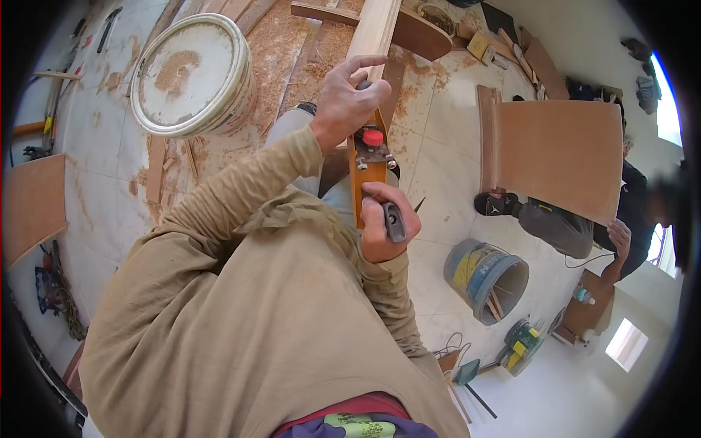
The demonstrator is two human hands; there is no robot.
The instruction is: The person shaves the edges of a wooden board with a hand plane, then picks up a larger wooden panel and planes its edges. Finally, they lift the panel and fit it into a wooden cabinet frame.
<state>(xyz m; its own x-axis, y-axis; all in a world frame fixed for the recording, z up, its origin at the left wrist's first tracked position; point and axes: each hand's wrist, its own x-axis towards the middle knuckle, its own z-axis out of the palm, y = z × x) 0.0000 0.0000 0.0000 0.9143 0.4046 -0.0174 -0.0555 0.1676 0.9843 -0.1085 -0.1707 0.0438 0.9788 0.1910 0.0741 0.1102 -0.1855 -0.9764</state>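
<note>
A hand plane [369, 175] with an orange body, a red knob and a dark grey rear handle points away from me. It is in line with a pale wooden board [376, 33], whose near end lies under its front. My right hand [387, 226] wraps round the rear handle. My left hand [350, 101] holds the front of the plane, fingers curled about a dark front knob, thumb and forefinger reaching over the board. The plane's sole is hidden. Beneath the board a brown curved-end wood piece [423, 40] crosses, with wood shavings [314, 62] around it.
A lidded white bucket [191, 77] stands at upper left. On the right another person [562, 226] sits behind an upright brown panel [558, 157], one hand at its edge. A blue bucket [460, 274] with sticks lies tipped near a green-yellow tool [522, 343].
</note>
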